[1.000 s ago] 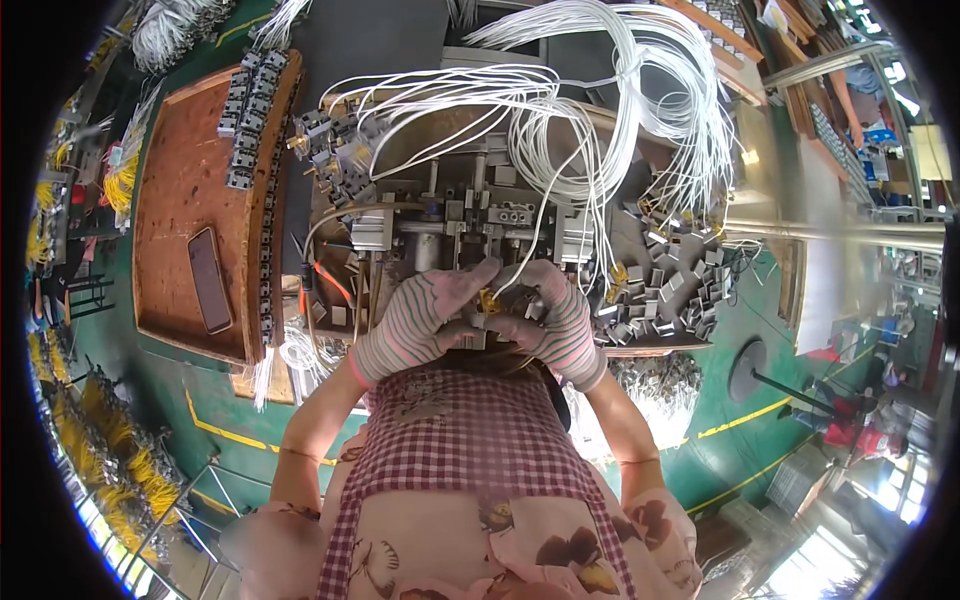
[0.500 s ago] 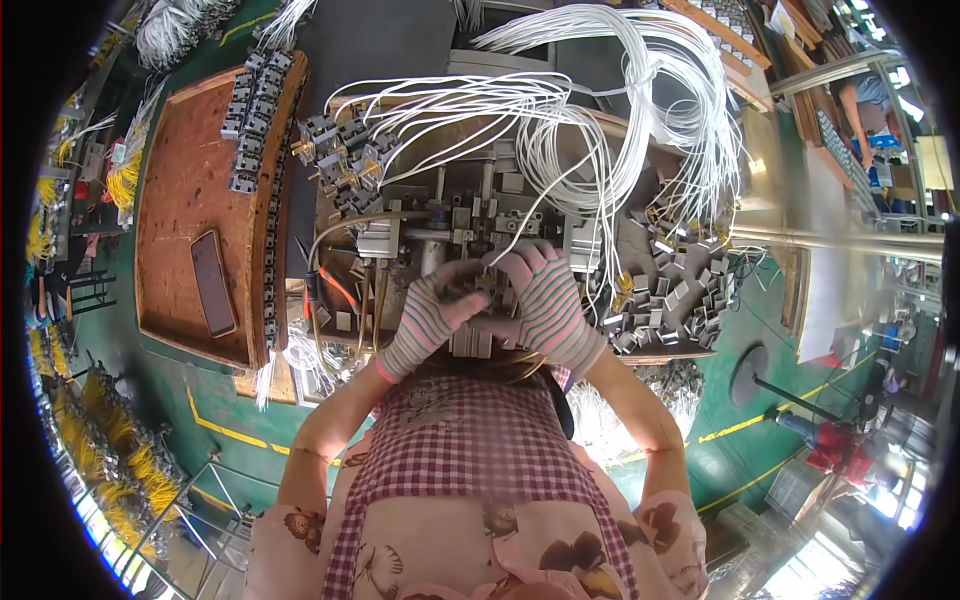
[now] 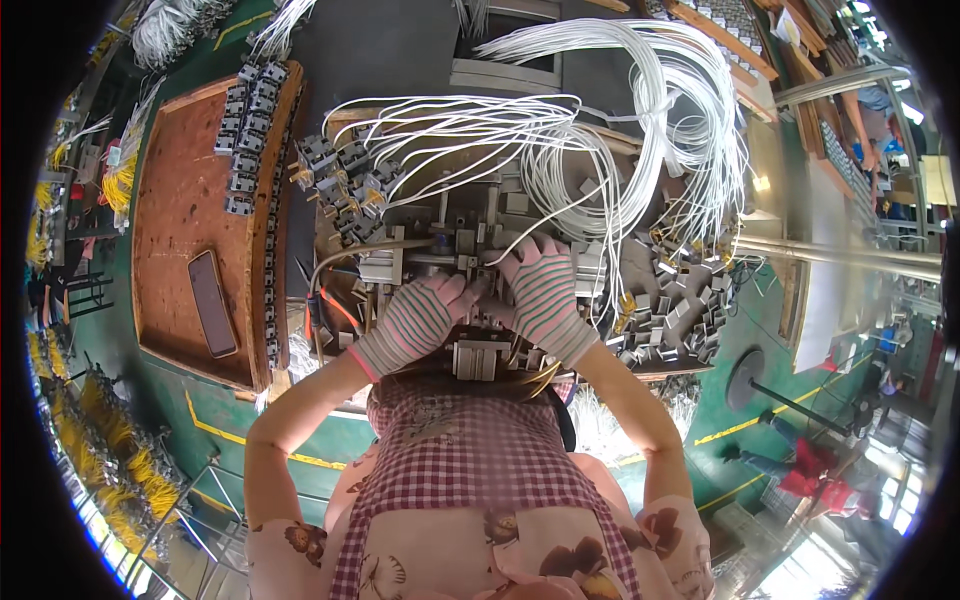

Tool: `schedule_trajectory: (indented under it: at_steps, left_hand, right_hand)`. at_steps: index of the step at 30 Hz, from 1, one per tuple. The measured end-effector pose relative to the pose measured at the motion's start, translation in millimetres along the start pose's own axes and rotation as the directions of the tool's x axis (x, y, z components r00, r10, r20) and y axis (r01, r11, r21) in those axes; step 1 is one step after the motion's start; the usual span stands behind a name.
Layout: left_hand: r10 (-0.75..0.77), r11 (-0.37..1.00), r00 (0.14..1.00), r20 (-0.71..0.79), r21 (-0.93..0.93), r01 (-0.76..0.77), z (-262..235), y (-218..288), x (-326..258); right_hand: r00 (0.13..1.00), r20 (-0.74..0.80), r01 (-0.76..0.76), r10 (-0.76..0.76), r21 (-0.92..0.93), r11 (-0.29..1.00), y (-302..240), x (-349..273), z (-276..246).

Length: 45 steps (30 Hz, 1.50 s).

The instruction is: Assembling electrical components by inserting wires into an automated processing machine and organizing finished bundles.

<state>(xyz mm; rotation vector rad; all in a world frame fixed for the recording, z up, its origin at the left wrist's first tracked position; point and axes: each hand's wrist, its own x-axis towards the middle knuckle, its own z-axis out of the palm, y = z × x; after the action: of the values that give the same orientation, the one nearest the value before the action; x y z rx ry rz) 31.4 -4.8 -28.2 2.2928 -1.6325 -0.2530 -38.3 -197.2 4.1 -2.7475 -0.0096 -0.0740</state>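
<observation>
My left hand, in a striped glove with bare fingertips, is closed at a small metal bench fixture. Its thumb and fingers pinch together there; what lies between them is hidden. On the fixture's other side my right hand, gloved alike, has its fingers curled around the end of a single white wire. That wire runs up into the large white wire bundle lying across the back of the bench. Left of the fixture sit several metal housings with white wires attached.
Loose metal housings are heaped at the right. A wooden tray at the left holds a phone and rows of housings. Orange-handled pliers stand near my left wrist. A round-plated stand is on the floor.
My left hand has turned over, its back now upward, with its fingers brought together at the fixture. My right hand stays beside the fixture with the wire. The view has shifted slightly.
</observation>
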Motion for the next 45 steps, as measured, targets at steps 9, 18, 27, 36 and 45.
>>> schedule_trajectory:
  at_steps: [9,18,27,36,45]
  left_hand:
    - [0.089,0.996,0.995,-0.05,0.019,-0.088,-2,-8,4]
    - [-0.111,0.951,0.978,-0.177,-0.305,0.053,1,-4,-1]
    - [-0.301,0.384,0.917,0.262,-0.847,0.368,-41,14,37]
    - [-0.194,0.949,0.57,-0.799,-0.007,0.314,-182,-114,-19]
    - [-0.834,0.507,0.458,-0.309,-0.757,0.412,-123,-293,-94]
  right_hand:
    - [0.886,-0.195,-0.452,0.42,-0.17,0.876,81,-136,-9]
    - [0.897,-0.361,-0.357,0.254,-0.253,0.899,64,-133,-66]
    - [0.869,0.072,-0.369,0.489,0.754,0.544,24,-141,-46]
    - [0.987,0.125,-0.094,0.098,-0.033,0.995,17,-143,-32]
    - [0.941,-0.272,-0.214,0.201,-0.019,0.977,53,-149,-42]
